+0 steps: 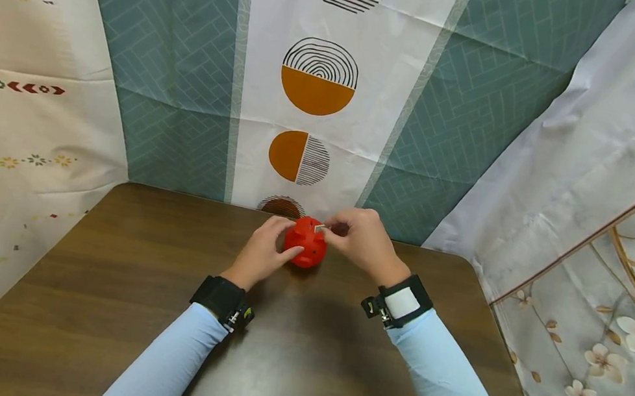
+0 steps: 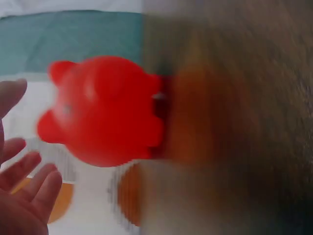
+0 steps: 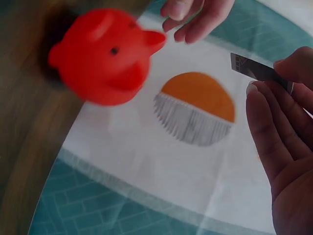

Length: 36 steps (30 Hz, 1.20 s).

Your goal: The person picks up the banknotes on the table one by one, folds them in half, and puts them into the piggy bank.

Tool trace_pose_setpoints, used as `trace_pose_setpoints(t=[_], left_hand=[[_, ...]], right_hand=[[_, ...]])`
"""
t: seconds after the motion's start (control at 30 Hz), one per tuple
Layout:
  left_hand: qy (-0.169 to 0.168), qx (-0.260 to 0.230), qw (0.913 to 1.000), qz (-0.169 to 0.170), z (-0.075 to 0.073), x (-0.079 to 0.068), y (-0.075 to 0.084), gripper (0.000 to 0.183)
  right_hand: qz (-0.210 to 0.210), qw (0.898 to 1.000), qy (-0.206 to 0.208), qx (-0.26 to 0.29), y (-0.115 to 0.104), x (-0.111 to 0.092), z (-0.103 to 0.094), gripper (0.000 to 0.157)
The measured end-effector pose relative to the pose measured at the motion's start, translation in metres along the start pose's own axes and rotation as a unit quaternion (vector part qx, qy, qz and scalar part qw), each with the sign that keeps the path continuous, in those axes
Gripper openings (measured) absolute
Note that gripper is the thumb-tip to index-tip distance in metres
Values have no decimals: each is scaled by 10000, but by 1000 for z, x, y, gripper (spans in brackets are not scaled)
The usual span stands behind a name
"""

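A red piggy bank (image 1: pixel 305 257) stands on the wooden table near its back edge; the left wrist view shows its ears and rounded body (image 2: pixel 105 112) close up. My left hand (image 1: pixel 258 253) is at its left side, thumb and fingers spread and relaxed around it without gripping. On the right, my right hand (image 1: pixel 368 243) pinches a small flat rectangular piece (image 3: pixel 259 69) between thumb and fingers. This piece is dark with printed marks at one end in the right wrist view. From the head view, it is just above the top of the piggy bank.
The brown table (image 1: pixel 107 291) extends toward me. Behind it hangs a teal and white cloth (image 1: pixel 259 87) with orange circles, right at the back edge. Pale patterned cloths hang on the left (image 1: pixel 18 144) and right (image 1: pixel 589 190).
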<state>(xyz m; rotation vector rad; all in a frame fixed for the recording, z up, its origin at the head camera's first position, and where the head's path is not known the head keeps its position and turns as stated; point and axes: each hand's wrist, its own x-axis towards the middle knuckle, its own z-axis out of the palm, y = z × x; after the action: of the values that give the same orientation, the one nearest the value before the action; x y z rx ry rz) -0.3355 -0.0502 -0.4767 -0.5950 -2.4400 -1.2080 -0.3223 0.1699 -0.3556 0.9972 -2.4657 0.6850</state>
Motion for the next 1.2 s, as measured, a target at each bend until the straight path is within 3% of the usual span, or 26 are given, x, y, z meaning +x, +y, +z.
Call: trace_pose_setpoints(t=[0.2,0.3,0.57,0.93,1.2], left_hand=[[-511,-140,9956,-770,18,14,-17,78],[-643,-295,9927,-978,24,19,-22,83],[-590,-385,9920,-1047,33,21,-25,78],[-684,-432,9872,-1374,32,20,-23,77],[-696,-440,9877,-1332,33,20,-24,76]], right_hand=[[243,9981,-541,-160,18,17,13,9],[416,9958,-771,-267,23,24,18,9],[614,9892,-1217,-546,35,39,33,9],[779,9847,-1390,-711,47,47,51,9],[868,9816,-1558,-685,47,51,59,7]])
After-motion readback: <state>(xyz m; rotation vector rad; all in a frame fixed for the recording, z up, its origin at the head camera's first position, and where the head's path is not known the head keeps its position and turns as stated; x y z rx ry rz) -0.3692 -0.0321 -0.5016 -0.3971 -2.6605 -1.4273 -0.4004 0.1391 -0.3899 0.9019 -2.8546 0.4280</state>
